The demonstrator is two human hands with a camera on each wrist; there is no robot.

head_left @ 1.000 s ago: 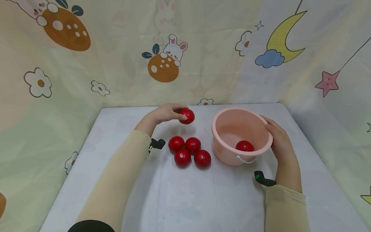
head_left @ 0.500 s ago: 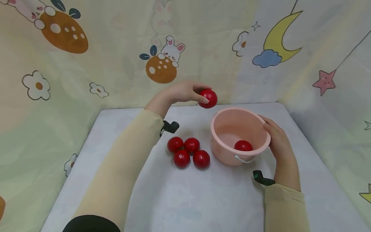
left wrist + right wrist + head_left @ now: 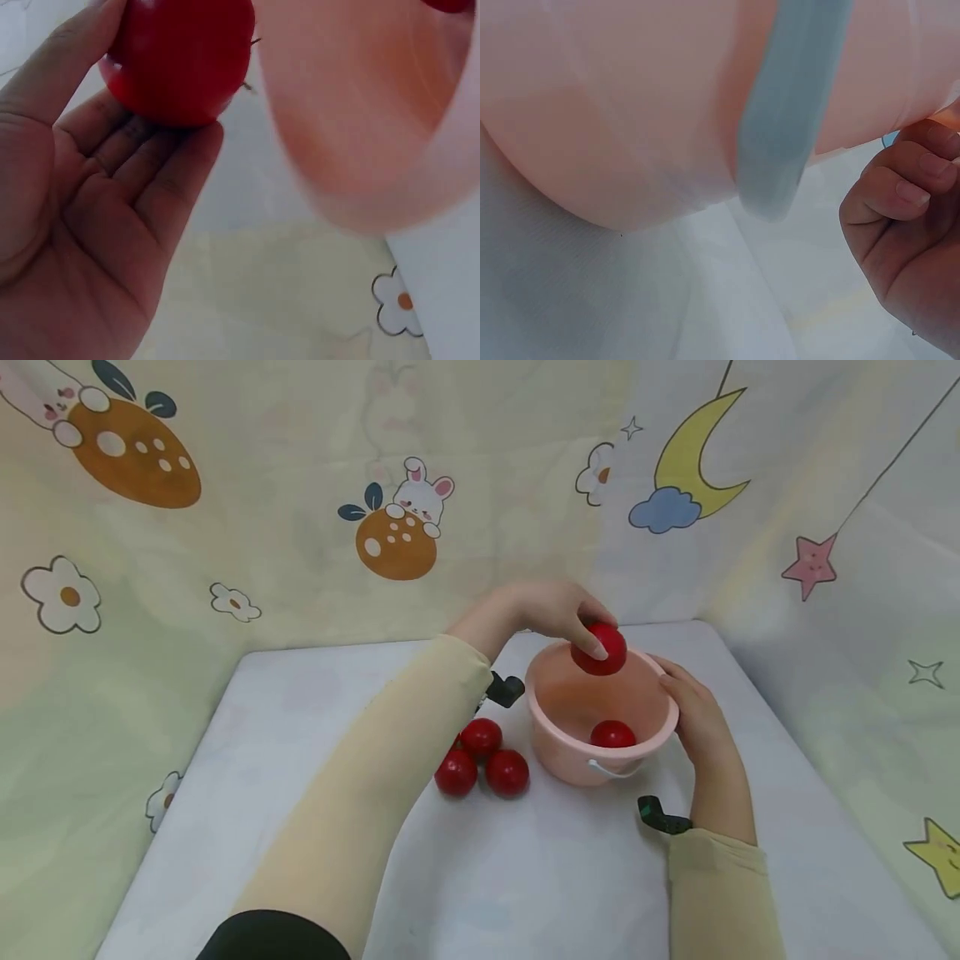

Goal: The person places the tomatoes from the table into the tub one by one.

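My left hand point(image 3: 558, 610) grips a round red fruit point(image 3: 606, 652) over the back of a pink bucket point(image 3: 543, 722). Seen from the left wrist, thumb and fingers hold the glossy fruit point(image 3: 184, 60), with thin brown wisps at its side, beside the bucket's mouth. One more red fruit point(image 3: 613, 734) lies inside the bucket. At the bucket's right side, my right hand point(image 3: 701, 714) holds the rim. In the right wrist view its curled fingers point(image 3: 881, 195) meet the bucket wall, beside the pale handle point(image 3: 787, 112).
Left of the bucket, several red fruits point(image 3: 507, 773) are grouped on the white-covered table point(image 3: 480, 877), partly hidden by the left sleeve point(image 3: 375, 760). A printed cloth point(image 3: 285, 485) hangs behind the table and along its sides.
My left hand has lifted the red fruit from above the table's back and carried it right, then down over the bucket. My right hand stays on the rim; the view has shifted slightly.
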